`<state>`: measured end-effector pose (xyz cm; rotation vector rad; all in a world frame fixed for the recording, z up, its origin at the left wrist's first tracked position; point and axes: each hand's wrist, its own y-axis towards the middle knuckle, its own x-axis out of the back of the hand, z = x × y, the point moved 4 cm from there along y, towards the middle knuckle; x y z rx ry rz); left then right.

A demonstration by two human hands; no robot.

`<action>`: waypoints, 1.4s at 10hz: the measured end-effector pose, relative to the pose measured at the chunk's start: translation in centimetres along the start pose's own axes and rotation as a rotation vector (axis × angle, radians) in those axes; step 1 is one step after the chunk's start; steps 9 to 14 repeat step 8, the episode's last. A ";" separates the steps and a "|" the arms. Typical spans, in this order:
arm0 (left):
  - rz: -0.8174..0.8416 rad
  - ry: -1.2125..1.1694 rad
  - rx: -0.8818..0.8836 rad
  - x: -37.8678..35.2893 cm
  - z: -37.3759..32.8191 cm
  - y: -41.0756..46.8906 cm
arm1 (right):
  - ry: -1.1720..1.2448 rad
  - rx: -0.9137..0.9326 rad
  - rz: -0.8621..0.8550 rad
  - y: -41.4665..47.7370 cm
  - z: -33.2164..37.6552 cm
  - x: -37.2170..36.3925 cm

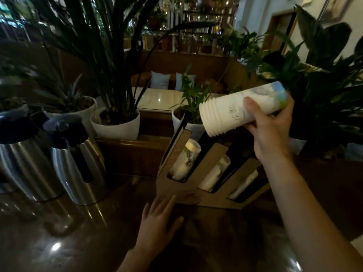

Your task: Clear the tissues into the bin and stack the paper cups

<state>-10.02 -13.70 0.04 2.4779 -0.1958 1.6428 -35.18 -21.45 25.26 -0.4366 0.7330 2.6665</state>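
dim indoor lighting covers a dark, glossy wooden counter (82, 232) backed by a row of potted plants in white pots (117, 126), with a sofa and pale cushions (160, 80) farther behind. two stainless steel thermos jugs (78, 163) with dark lids and handles stand side by side at the left of the counter. a brown cardboard cup dispenser (188, 181) with three slanted slots stands near the middle of the counter; each slot contains a column of white paper cups (185, 160) lying at an angle. the right hand (269, 126) is raised above the dispenser and grips a nested stack of paper cups (239, 108), with the thumb across the near side of the stack and the fingers wrapped behind it. the stack is held nearly horizontal, tilted, with the ribbed rims pointing down and left toward the upper end of the dispenser and the printed bottom end pointing up and right. the stack is clear of the dispenser, not touching it. the left hand (161, 218) lies flat with fingers spread and uncurled, holding nothing, its fingertips pressed against the lower front edge of the dispenser. tissues and bin cannot be located in this view.
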 end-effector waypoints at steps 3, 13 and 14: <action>0.081 0.144 0.011 -3.3 0.7 -0.7 | -0.743 0.180 0.332 0.2 -5.5 -4.2; 0.096 0.183 0.013 -5.0 1.6 -0.5 | -1.669 0.318 0.805 -4.4 -5.6 -7.5; 0.096 0.183 0.013 -5.0 1.6 -0.5 | -1.669 0.318 0.805 -4.4 -5.6 -7.5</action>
